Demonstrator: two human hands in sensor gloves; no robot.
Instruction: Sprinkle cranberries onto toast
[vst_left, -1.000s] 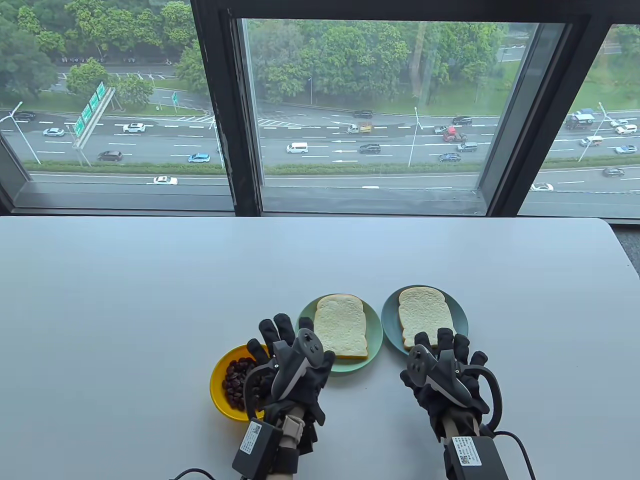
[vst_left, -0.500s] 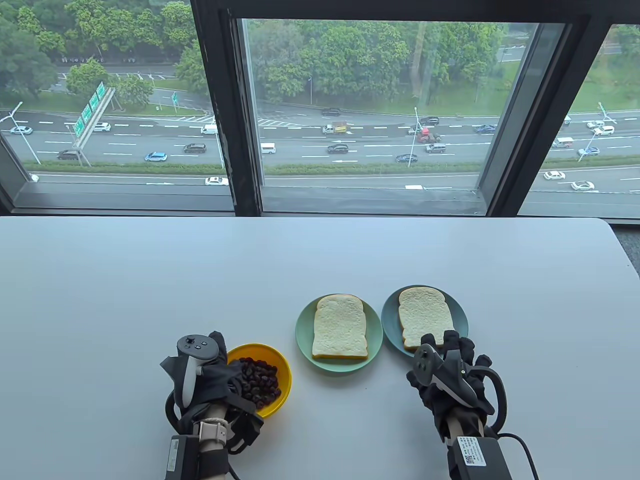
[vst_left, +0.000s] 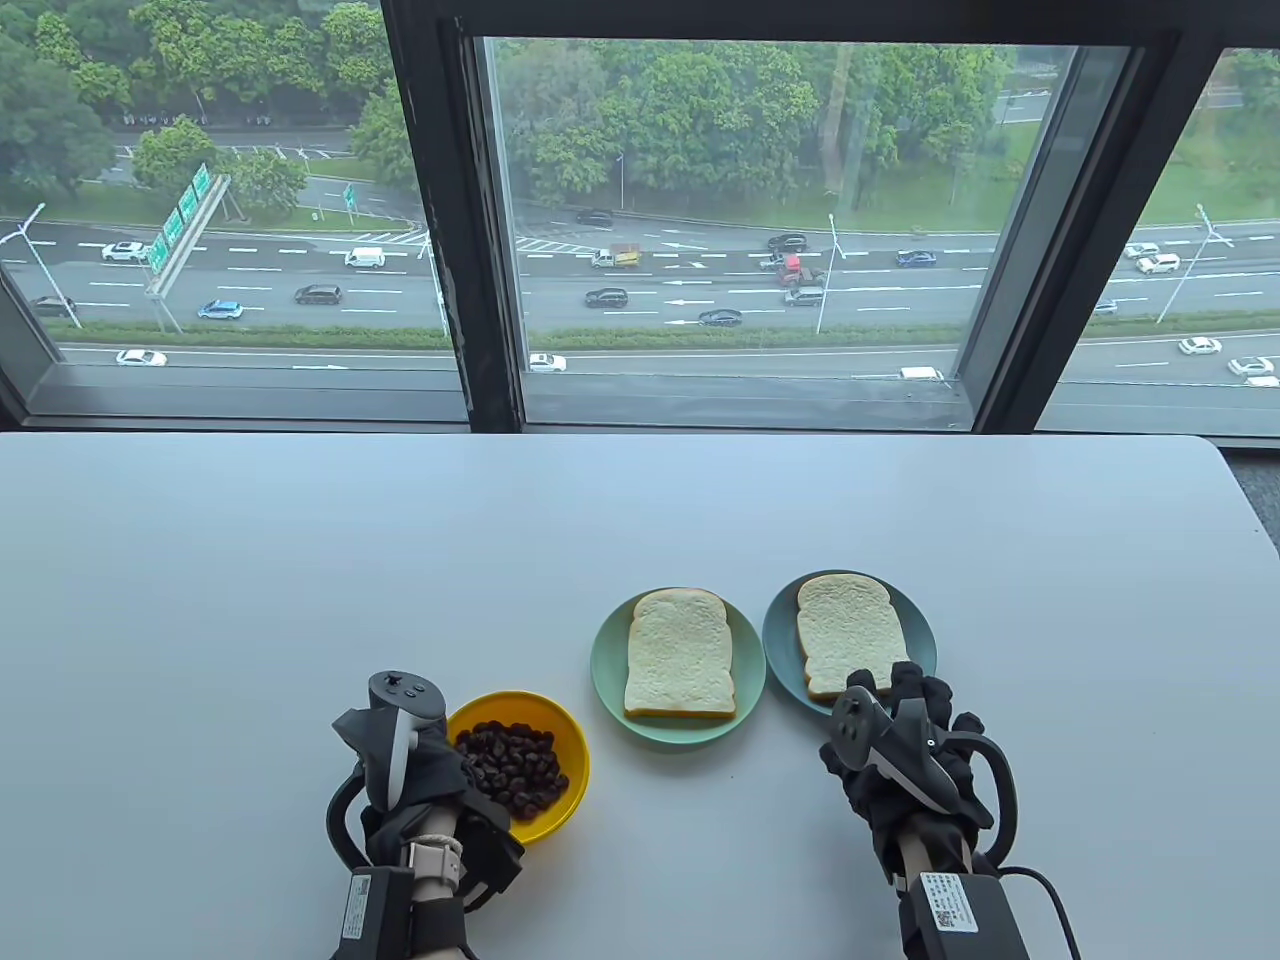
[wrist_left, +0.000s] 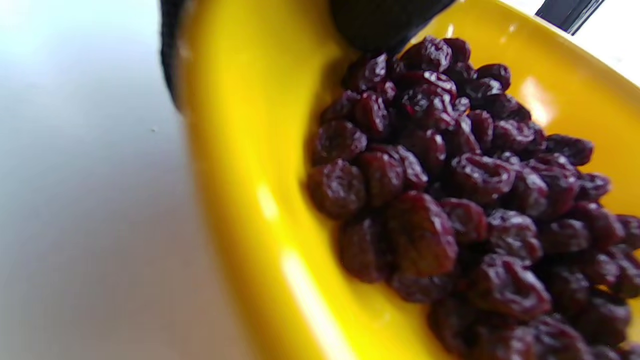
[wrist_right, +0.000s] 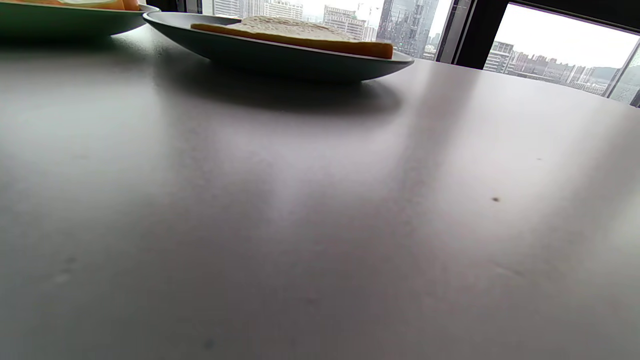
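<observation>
Up close, left wrist view: fingertip (wrist_left: 380, 20) touching cranberries (wrist_left: 465, 200), hidden overhead.

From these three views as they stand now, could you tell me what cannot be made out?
- Left hand fingers: table view, hidden under the tracker and glove; the left wrist view shows only a dark fingertip at the yellow bowl, so the grip is unclear.
- Cranberries: left wrist view, blurred and cut off at the right and bottom edges.
- Right hand: absent from the right wrist view; it hides the near edge of the right toast.

Table view overhead — wrist views low, close-up
</observation>
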